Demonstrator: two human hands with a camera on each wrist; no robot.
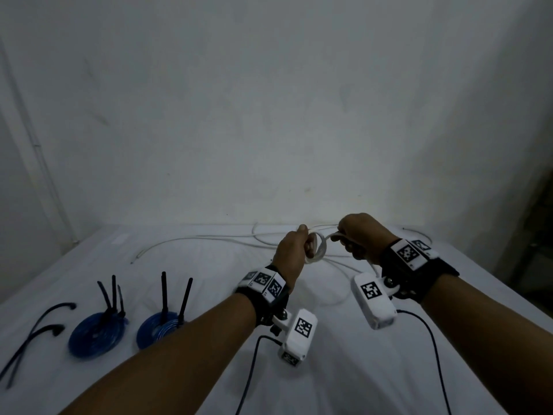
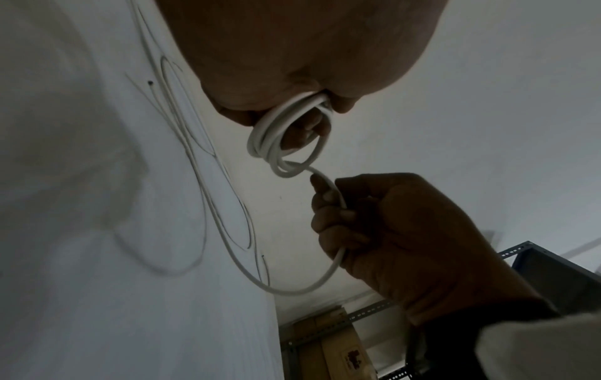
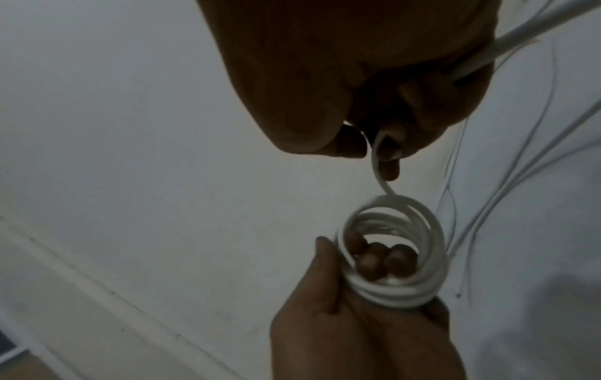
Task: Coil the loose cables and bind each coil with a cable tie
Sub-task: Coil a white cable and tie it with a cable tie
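Left hand (image 1: 291,250) grips a small coil of round white plastic cable (image 1: 317,248); right hand (image 1: 357,235) grasps its loose run.

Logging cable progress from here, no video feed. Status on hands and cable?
Left hand grips white coil, several loops. Right hand grips the feeding strand. Much white cable loose on table. Two blue coils tied. Nothing in the way.
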